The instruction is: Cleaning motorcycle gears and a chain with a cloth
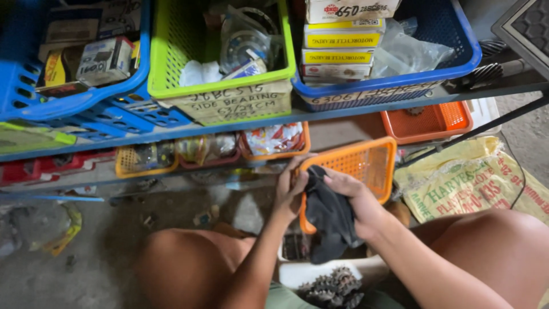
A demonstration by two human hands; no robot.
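Observation:
An empty orange plastic basket [366, 165] is tilted in front of me, just below the shelf. My left hand [290, 189] grips its left rim. My right hand [357, 203] is closed on a dark grey rag [330, 220] and presses it against the basket's near edge; the rag hangs down over that edge. My bare knees frame the hands on both sides.
A shelf holds a blue basket [34, 94] of boxes, a green basket [171, 68] with bagged parts and a blue basket [452, 40] with stacked boxes. Small orange baskets [434, 123] sit underneath. A yellow sack [469, 183] lies right. A white tub [297, 273] of greasy gears stands below.

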